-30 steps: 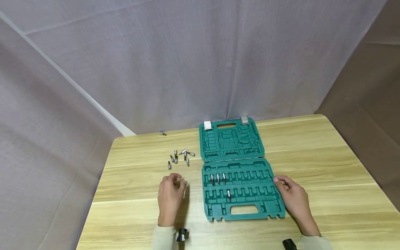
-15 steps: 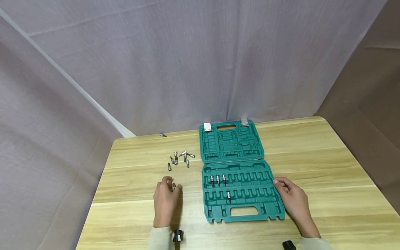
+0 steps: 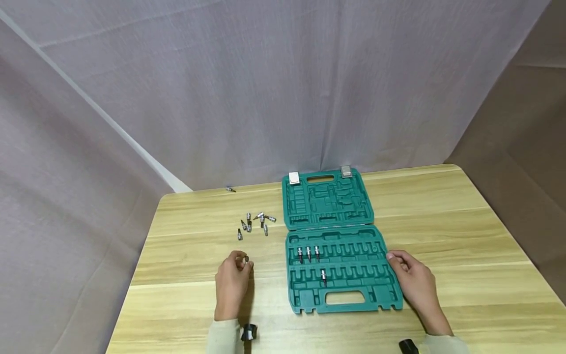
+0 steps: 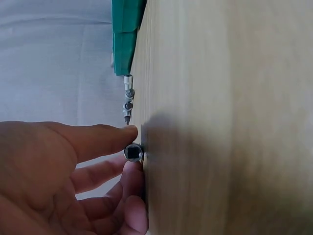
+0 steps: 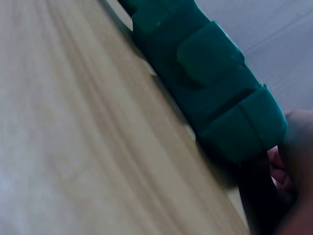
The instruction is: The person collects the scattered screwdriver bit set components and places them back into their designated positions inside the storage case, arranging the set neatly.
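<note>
My left hand (image 3: 232, 284) pinches a small bit socket (image 3: 246, 258) between thumb and fingers, just above or on the wooden table, left of the case. In the left wrist view the square drive hole of the bit socket (image 4: 133, 152) faces the camera, below the thumb. The green tool case (image 3: 345, 284) lies unfolded. My right hand (image 3: 415, 282) grips its right edge, thumb at the rim; the other fingers are partly hidden. In the right wrist view, the side of the green case (image 5: 210, 73) fills the upper right. Several bit sockets (image 3: 308, 253) sit in its slots.
A cluster of loose bit sockets (image 3: 262, 220) lies beyond my left hand, and a lone bit socket (image 3: 230, 189) is at the table's back edge. The case lid (image 3: 327, 199) reaches back near the grey curtain (image 3: 274, 88). The wooden table (image 3: 185, 275) extends both sides.
My left hand has moved left and slightly down, away from the case, and its thumb and fingers have come together on the bit socket. My right hand stays at the case edge.
</note>
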Demonstrator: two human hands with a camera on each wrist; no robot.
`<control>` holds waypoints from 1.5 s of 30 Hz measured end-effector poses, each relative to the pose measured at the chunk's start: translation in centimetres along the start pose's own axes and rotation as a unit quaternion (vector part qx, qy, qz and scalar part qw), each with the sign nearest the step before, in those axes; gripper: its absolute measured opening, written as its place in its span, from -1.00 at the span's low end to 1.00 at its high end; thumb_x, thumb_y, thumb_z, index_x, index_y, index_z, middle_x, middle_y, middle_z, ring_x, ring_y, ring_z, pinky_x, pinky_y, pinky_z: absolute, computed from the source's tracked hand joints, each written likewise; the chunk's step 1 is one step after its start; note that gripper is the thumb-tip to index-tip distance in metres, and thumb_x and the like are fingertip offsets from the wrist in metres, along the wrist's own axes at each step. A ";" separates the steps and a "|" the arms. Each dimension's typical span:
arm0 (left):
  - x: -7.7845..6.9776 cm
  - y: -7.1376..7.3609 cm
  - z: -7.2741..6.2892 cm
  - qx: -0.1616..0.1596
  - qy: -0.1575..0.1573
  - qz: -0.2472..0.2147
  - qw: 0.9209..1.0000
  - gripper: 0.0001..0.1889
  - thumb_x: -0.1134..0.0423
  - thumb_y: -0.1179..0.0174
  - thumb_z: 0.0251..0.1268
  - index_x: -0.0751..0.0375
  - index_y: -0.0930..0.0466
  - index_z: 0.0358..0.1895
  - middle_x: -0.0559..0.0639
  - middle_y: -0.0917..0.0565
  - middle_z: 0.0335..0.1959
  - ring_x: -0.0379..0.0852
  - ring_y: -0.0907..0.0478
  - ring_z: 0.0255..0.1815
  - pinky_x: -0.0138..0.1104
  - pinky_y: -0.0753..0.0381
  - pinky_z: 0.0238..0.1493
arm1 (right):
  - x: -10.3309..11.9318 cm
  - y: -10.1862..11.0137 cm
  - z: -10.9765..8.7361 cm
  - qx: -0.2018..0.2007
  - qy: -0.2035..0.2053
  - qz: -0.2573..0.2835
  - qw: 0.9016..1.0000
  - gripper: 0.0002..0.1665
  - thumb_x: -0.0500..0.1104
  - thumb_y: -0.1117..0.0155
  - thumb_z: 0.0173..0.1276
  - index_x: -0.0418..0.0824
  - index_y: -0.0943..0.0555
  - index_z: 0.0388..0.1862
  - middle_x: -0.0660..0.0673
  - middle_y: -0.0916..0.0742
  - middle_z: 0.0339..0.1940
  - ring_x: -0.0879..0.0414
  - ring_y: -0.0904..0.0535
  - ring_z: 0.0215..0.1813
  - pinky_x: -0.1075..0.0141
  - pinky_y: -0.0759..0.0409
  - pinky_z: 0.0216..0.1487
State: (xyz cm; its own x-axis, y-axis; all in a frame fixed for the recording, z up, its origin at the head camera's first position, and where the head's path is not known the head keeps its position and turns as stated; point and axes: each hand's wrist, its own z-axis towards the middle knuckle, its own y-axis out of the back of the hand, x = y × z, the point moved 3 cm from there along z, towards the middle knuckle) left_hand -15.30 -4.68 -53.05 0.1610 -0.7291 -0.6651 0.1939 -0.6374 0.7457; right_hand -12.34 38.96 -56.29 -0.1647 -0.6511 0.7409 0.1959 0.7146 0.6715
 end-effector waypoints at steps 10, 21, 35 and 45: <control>-0.5 0.2 -0.9 0.015 0.005 0.031 0.999 -0.62 0.28 -0.49 0.28 0.36 -0.66 0.09 -0.07 -0.58 -0.50 -0.14 -0.43 -0.59 -0.27 -0.43 -0.56 | 0.1 -0.1 0.0 -0.003 0.001 0.002 1.000 -0.43 0.19 -0.14 0.66 -0.25 -0.73 0.19 -0.02 -0.67 -0.46 0.16 -0.50 -0.39 0.31 -0.45 -0.34; -0.4 0.0 -1.2 0.015 0.016 0.031 0.999 -0.76 0.32 -0.49 0.27 0.31 -0.66 -0.09 -0.09 -0.63 -0.50 -0.14 -0.49 -0.60 -0.25 -0.48 -0.58 | 0.1 0.0 -0.1 -0.002 0.005 0.000 1.000 -0.42 0.20 -0.12 0.66 -0.25 -0.72 0.20 -0.02 -0.68 -0.45 0.14 -0.51 -0.38 0.31 -0.46 -0.32; -0.2 0.0 -1.0 0.024 0.022 0.016 0.999 -0.94 0.38 -0.32 0.19 0.22 -0.70 -0.28 -0.06 -0.67 -0.46 -0.12 -0.53 -0.54 -0.21 -0.53 -0.51 | -0.1 -0.1 -0.1 -0.005 0.003 -0.007 1.000 -0.42 0.21 -0.12 0.66 -0.24 -0.72 0.19 -0.02 -0.65 -0.47 0.10 -0.50 -0.35 0.30 -0.46 -0.29; -0.5 -0.1 -0.8 0.024 0.008 -0.034 0.999 -0.91 0.36 -0.23 0.32 0.24 -0.72 -0.23 -0.06 -0.63 -0.47 -0.17 -0.47 -0.50 -0.30 -0.46 -0.46 | 0.0 0.0 0.0 -0.006 0.004 -0.007 1.000 -0.41 0.21 -0.12 0.66 -0.25 -0.72 0.19 -0.02 -0.66 -0.47 0.08 -0.52 -0.34 0.28 -0.47 -0.29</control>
State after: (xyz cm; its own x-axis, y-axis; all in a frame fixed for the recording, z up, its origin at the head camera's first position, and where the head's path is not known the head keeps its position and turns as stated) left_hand -14.65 -4.06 -52.83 0.1649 -0.6805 -0.7139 0.1583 -0.6962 0.7002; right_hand -12.30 38.93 -56.31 -0.1600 -0.6627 0.7316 0.2044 0.7028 0.6814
